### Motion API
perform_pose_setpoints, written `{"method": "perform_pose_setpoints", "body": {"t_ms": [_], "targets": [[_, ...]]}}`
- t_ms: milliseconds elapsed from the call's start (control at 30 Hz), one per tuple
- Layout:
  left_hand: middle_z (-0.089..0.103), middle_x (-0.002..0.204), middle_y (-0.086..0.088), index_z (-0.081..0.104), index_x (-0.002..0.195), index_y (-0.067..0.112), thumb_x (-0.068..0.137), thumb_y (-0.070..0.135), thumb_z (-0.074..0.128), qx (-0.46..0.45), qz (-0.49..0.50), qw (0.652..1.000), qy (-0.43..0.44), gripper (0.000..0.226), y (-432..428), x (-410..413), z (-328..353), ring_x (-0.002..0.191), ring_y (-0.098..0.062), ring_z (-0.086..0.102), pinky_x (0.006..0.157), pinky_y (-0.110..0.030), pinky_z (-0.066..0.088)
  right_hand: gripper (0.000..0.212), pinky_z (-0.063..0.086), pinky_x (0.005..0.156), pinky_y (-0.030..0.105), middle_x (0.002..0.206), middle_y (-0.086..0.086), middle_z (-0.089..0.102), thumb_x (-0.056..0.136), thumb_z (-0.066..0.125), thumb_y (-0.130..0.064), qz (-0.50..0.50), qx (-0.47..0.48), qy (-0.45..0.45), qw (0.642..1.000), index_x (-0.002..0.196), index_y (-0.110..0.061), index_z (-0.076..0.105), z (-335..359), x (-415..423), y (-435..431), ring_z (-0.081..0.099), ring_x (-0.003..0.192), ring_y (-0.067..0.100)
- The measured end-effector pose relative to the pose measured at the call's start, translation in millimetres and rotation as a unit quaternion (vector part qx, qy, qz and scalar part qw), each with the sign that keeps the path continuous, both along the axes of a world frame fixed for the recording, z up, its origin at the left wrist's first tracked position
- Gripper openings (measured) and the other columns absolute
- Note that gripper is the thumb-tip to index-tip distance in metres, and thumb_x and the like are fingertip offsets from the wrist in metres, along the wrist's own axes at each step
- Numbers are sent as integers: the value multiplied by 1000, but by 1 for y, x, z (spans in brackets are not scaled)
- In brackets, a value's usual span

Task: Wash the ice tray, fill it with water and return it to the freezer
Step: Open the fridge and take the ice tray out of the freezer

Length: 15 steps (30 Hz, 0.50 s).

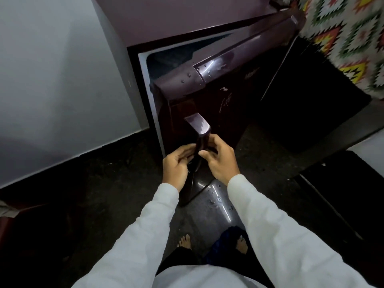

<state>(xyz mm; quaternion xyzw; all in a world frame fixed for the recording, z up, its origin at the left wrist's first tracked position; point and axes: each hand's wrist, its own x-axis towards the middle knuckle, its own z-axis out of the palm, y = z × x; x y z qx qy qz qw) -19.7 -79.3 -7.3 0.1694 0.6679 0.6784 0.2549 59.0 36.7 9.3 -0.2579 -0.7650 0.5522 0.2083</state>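
Observation:
A dark maroon fridge (166,21) stands in front of me with its door (224,65) slightly ajar, showing a narrow gap of white frame and dark interior at the left. Both hands are on the door's curved vertical handle (199,129). My left hand (176,163) curls its fingers round the handle from the left. My right hand (218,161) grips it from the right, thumb against its front. Water drops sit on the door's top edge. No ice tray is in view.
A grey wall (58,80) with a skirting runs on the left. The floor (108,194) is dark stone; my bare feet stand below. A patterned cloth (349,38) hangs at the upper right over a dark cabinet (311,113).

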Motion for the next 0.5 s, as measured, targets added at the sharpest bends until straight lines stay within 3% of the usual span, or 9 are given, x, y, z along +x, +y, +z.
{"method": "perform_pose_setpoints", "body": {"t_ms": [233, 367, 500], "targets": [[67, 127, 3, 65, 126, 18, 91, -19, 40, 11, -65, 997, 41, 56, -4, 82, -9, 124, -9, 59, 107, -32, 46, 40, 49, 101, 24, 121, 2, 67, 91, 65, 1, -46, 12, 8, 999, 129, -8, 59, -4, 83, 6, 62, 116, 8], [73, 115, -1, 72, 115, 12, 83, -25, 40, 21, -33, 988, 149, 58, -12, 116, -12, 112, -15, 67, 97, -35, 54, 40, 48, 101, 22, 126, -3, 65, 93, 65, -8, -74, 0, -9, 997, 133, -14, 57, -4, 133, 19, 60, 119, 5], [72, 94, -5, 72, 91, 3, 79, -20, 43, 54, 84, 962, 252, 39, -8, 130, -5, 91, -21, 69, 80, -35, 56, 27, 52, 91, 18, 114, -6, 64, 91, 70, -12, -205, 17, 18, 979, 115, -18, 61, -6, 180, 13, 63, 105, 2]]}}
